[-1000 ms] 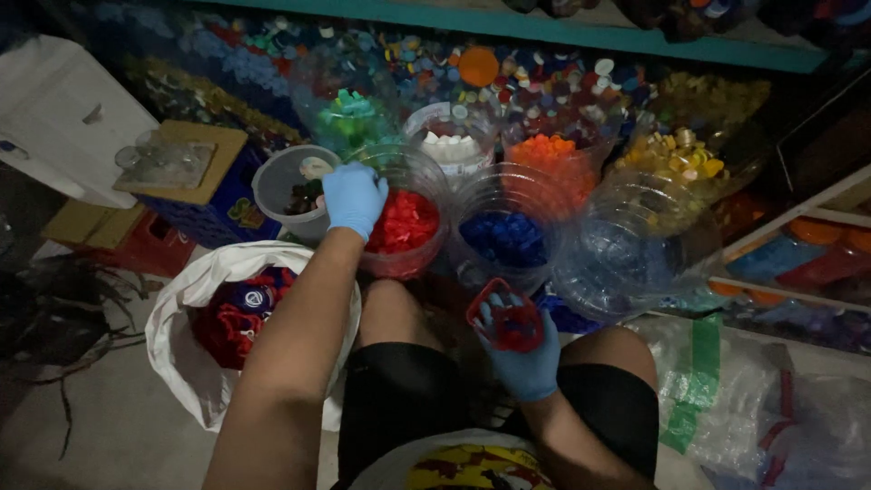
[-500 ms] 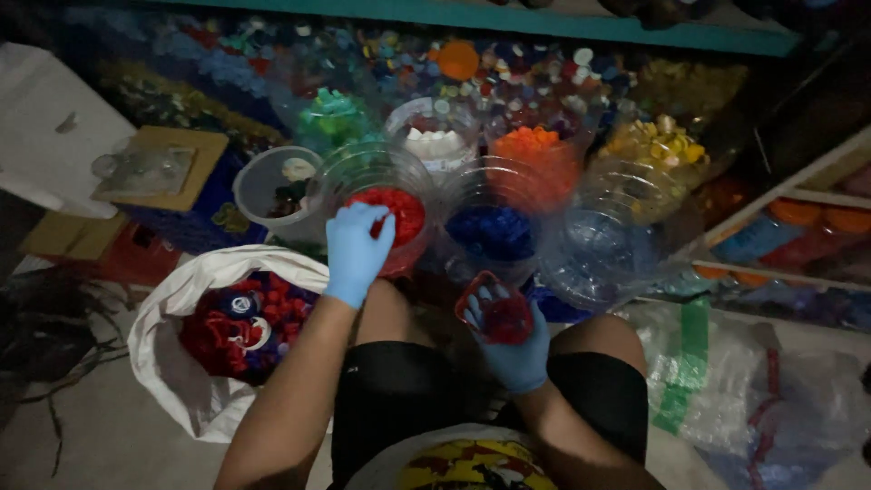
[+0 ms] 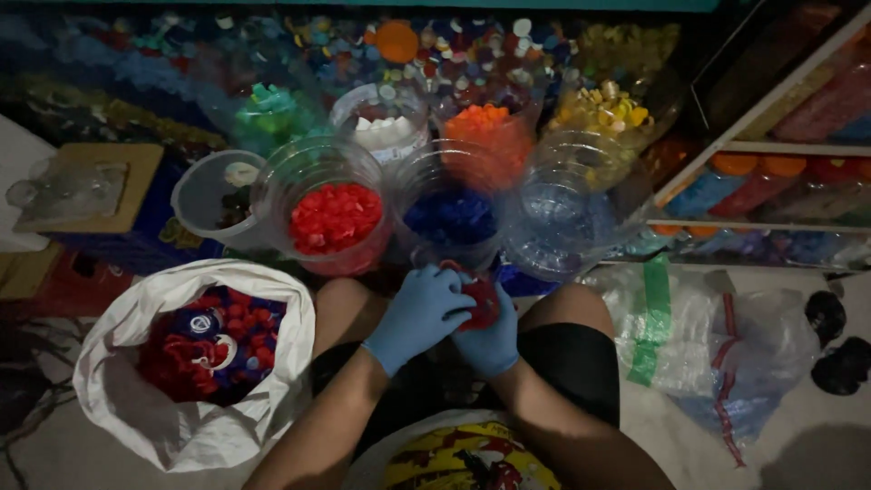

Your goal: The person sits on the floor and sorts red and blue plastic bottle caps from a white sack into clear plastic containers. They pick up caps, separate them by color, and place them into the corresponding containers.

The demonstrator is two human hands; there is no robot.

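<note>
Fingers of the left hand are curled over a small cluster of red caps; the right hand cups the same cluster from below, fingers bent upward around it. Both hands wear blue gloves and meet over the person's lap, between the bare knees and just near of the containers. How many caps each hand grips cannot be told.

Floor layout, near to far:
- Near left: a white sack, mouth rolled open, holds mixed red and dark blue caps.
- Near right: crumpled clear plastic bags with green and red tape lie on pale floor.
- Middle row: a clear tub of red caps, a clear tub of dark blue caps to its right, then a clear tub holding a few pale blue caps. A small grey cup stands left of the red tub.
- Far row: tubs of green caps, white caps, orange caps and yellow caps.
- Beyond: a loose heap of mixed-colour caps spans the far edge.

Left side: a flat cardboard piece carries a clear plastic item. Right side: a pale-framed shelf contains orange and blue items. Lighting is dim; outer areas are dark.
</note>
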